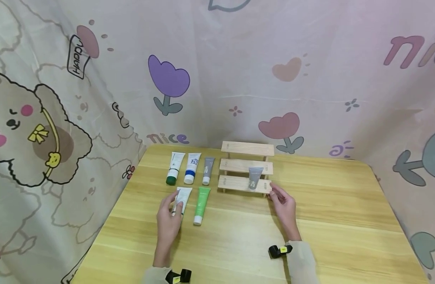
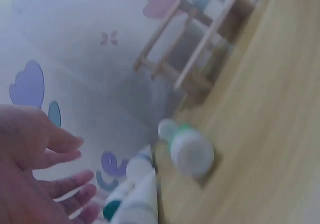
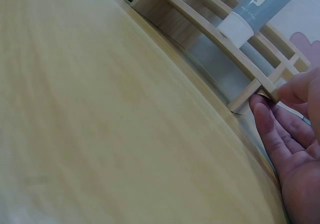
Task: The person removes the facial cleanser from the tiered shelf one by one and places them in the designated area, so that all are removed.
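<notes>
A small three-step wooden rack (image 1: 244, 184) stands toward the back of the table. My right hand (image 1: 284, 203) pinches the right end of its lowest step between thumb and fingers, as the right wrist view shows up close. A grey tube (image 1: 255, 177) stands cap down on that step, near the right end; its white cap (image 3: 236, 29) shows in the right wrist view. My left hand (image 1: 169, 215) is over a white tube (image 1: 183, 196) on the table, with fingers loosely spread in the left wrist view. Beside it lies a green tube (image 1: 202, 205) with a white cap.
Behind the left hand lie a white tube with a green cap (image 1: 171, 180), a white tube with a blue band (image 1: 192, 167) and another grey tube (image 1: 208, 170). A printed cloth (image 1: 224, 79) hangs behind the wooden table (image 1: 331, 236).
</notes>
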The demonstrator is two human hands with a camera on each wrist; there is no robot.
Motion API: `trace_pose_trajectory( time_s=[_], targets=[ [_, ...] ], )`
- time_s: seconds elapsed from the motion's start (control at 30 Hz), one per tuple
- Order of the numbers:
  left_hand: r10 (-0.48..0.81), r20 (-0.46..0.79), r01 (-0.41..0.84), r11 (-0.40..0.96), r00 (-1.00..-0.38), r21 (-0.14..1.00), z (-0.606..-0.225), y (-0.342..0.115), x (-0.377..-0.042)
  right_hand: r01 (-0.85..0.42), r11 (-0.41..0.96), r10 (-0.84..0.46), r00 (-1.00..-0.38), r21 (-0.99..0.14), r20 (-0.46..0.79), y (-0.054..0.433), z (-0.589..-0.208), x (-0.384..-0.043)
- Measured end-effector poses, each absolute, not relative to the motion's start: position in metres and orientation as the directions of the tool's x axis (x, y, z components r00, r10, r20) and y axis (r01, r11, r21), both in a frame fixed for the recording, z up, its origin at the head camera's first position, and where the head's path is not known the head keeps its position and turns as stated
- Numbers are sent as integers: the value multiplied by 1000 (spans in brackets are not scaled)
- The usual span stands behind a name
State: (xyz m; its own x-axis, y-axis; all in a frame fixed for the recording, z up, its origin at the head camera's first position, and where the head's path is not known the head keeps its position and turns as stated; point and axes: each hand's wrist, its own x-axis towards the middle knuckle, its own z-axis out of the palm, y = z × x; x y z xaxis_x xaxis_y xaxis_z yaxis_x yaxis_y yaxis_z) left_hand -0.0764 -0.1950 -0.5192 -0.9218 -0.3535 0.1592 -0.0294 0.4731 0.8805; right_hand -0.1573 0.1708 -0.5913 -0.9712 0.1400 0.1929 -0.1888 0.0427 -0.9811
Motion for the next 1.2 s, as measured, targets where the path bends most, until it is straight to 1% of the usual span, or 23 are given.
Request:
trace_pose_trajectory(
  time_s=[0.2, 0.3, 0.43, 0.53, 0.67, 0.87, 1.07, 1.2],
  targets=[
    [-309, 279, 147, 388, -909, 910, -506, -170, -83, -179, 60, 124, -975, -982, 185, 168, -566, -148],
    [-266, 300, 205, 333, -916, 920, -502, -158, -88, -169, 67, 123, -977, -983, 177, 169, -563, -146],
    [-195, 310, 259, 249, -930, 933, -500, -141, -95, -159, 43, 127, -978, -986, 163, 169, -563, -146],
    [-148, 304, 276, 183, -941, 944, -500, -130, -102, -157, 20, 133, -978, -987, 158, 169, -564, -147],
    [-110, 299, 289, 99, -948, 952, -500, -118, -111, -162, 42, 130, -977, -986, 166, 168, -563, -148],
    [-52, 314, 314, 9, -948, 950, -503, -99, -125, -162, 65, 125, -978, -985, 169, 168, -567, -149],
    [11, 319, 319, -26, -948, 947, -506, -78, -140, -170, 33, 158, -972, -985, 173, 172, -592, -159],
    [35, 308, 306, -46, -951, 951, -506, -67, -146, -189, 37, 160, -968, -981, 193, 172, -598, -161]
  ],
)
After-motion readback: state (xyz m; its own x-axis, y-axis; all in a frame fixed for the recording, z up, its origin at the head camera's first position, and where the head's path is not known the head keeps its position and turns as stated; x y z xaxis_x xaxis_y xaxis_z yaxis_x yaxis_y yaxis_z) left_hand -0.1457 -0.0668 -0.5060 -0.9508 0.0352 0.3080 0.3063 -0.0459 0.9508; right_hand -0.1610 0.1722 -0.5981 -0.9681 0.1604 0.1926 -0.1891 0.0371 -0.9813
